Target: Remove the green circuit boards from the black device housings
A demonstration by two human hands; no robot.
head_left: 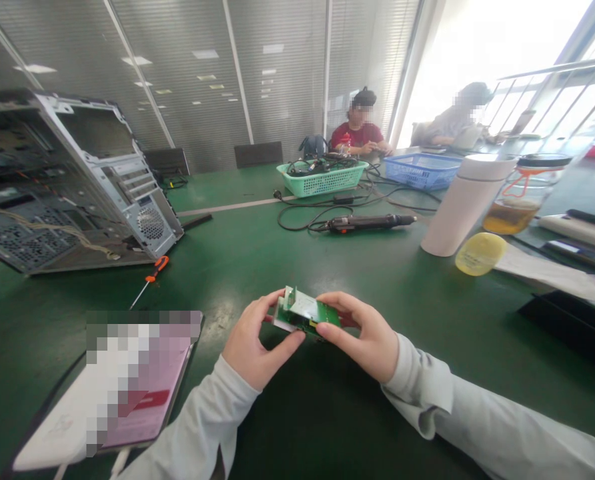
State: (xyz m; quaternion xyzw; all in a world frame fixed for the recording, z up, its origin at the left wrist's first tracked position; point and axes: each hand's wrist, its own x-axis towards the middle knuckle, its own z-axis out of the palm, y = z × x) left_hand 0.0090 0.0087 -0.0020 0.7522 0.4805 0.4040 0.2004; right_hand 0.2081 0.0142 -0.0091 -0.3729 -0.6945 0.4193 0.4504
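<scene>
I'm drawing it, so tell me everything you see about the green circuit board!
The green circuit board looks stiff, with a shiny pale plate on top and a small pale part sticking up at its left end. It's slanted, over the table, held at both ends by the left hand and right hand.

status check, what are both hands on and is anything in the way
Left grip, right grip both closed on green circuit board, one at each end. Nothing seen blocking it. Orange-handled screwdriver, black corded tool lie farther off.
</scene>
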